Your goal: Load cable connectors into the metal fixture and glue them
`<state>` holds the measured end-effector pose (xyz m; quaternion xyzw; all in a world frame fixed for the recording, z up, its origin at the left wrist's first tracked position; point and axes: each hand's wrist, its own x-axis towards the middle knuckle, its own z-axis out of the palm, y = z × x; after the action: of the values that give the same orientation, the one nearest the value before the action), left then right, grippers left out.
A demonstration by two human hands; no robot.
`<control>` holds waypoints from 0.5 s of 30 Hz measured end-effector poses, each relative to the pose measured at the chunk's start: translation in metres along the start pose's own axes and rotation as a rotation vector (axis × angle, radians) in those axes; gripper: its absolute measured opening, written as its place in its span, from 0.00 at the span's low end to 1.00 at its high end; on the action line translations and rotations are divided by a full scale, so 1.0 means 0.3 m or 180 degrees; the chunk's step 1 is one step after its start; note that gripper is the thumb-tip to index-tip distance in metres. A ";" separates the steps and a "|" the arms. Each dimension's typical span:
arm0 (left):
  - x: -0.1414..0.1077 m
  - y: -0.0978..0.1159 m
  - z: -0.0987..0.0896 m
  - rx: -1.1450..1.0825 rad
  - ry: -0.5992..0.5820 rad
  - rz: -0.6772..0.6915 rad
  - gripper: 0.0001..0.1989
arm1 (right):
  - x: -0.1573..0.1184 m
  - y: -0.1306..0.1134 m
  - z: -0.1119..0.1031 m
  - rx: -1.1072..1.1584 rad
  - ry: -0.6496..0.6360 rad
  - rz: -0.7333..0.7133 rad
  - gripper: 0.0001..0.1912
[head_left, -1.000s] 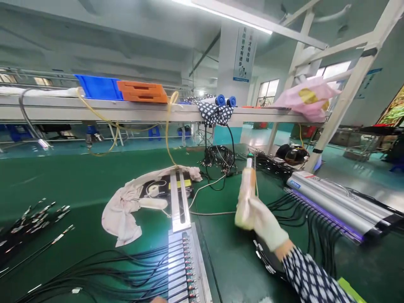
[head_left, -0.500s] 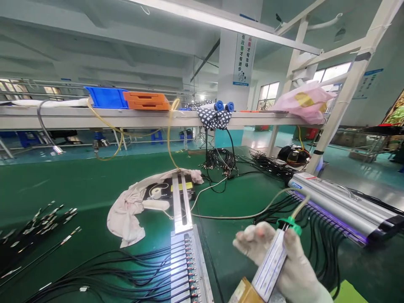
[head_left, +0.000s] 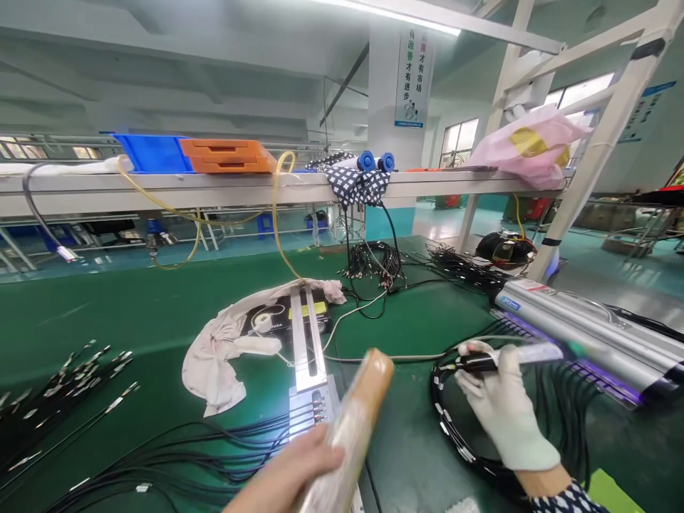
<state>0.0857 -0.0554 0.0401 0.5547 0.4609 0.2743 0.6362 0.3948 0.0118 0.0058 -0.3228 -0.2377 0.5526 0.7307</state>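
My bare left hand (head_left: 291, 467) grips a film-wrapped roll (head_left: 347, 434) with a brown end, tilted up over the bench. My right hand (head_left: 510, 417), in a white glove, is closed around a dispensing syringe (head_left: 534, 353). The syringe lies nearly level, its dark end to the left and its blurred green cap to the right. Under the right hand rests a coil of black cables (head_left: 446, 420) with white tags. Left of the roll, a metal fixture (head_left: 304, 406) holds a row of black cable ends, partly hidden by my left hand and the roll.
A silver lamp unit (head_left: 577, 331) glowing violet sits over cable ends at right. A pale cloth (head_left: 214, 363) partly covers a black box (head_left: 270, 324) behind the fixture. Loose cables (head_left: 69, 385) lie at left. A shelf (head_left: 240, 187) spans the back.
The syringe has swung from upright to nearly level, toward the right. My left hand has come into view with the roll, which has moved up and left. The cable coil now shows.
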 end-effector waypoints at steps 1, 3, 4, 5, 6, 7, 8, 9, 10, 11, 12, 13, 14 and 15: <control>0.075 0.027 -0.005 0.0124 0.0256 -0.0086 0.24 | 0.008 0.019 -0.009 -0.0011 -0.0054 0.0072 0.26; 0.246 0.079 -0.012 0.0717 0.1057 0.0017 0.27 | 0.004 0.076 -0.016 -0.0088 -0.0151 0.0217 0.26; 0.334 0.099 -0.014 0.0878 0.1336 0.0086 0.29 | -0.003 0.107 -0.017 -0.0148 -0.0189 0.0279 0.26; 0.417 0.113 -0.014 0.1084 0.1563 0.0148 0.29 | -0.010 0.135 -0.019 -0.0217 -0.0233 0.0338 0.26; 0.490 0.121 -0.012 0.1321 0.1723 0.0186 0.30 | -0.016 0.156 -0.022 -0.0286 -0.0275 0.0388 0.26; 0.550 0.122 -0.009 0.1575 0.1821 0.0235 0.29 | -0.019 0.171 -0.027 -0.0349 -0.0318 0.0430 0.26; 0.595 0.120 -0.005 0.1839 0.1864 0.0288 0.28 | -0.020 0.179 -0.033 -0.0404 -0.0360 0.0468 0.26; 0.621 0.114 0.000 0.2099 0.1867 0.0350 0.27 | -0.020 0.180 -0.039 -0.0447 -0.0398 0.0505 0.26; 0.631 0.106 0.002 0.2340 0.1839 0.0423 0.26 | -0.019 0.176 -0.046 -0.0482 -0.0438 0.0544 0.27; 0.623 0.098 0.001 0.2552 0.1789 0.0504 0.25 | -0.020 0.169 -0.051 -0.0514 -0.0481 0.0590 0.27; 0.600 0.090 -0.004 0.2728 0.1720 0.0592 0.26 | -0.022 0.160 -0.053 -0.0544 -0.0521 0.0645 0.27; 0.563 0.082 -0.014 0.2865 0.1632 0.0680 0.26 | -0.028 0.151 -0.052 -0.0573 -0.0556 0.0711 0.27; 0.515 0.074 -0.029 0.2965 0.1528 0.0761 0.26 | -0.037 0.143 -0.046 -0.0605 -0.0596 0.0780 0.27; 0.457 0.064 -0.048 0.3033 0.1421 0.0836 0.25 | -0.050 0.138 -0.036 -0.0634 -0.0637 0.0845 0.26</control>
<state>0.1343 0.0737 0.0205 0.7629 0.5850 0.2233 0.1612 0.3711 0.0028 -0.0317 -0.3656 -0.3180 0.6473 0.5885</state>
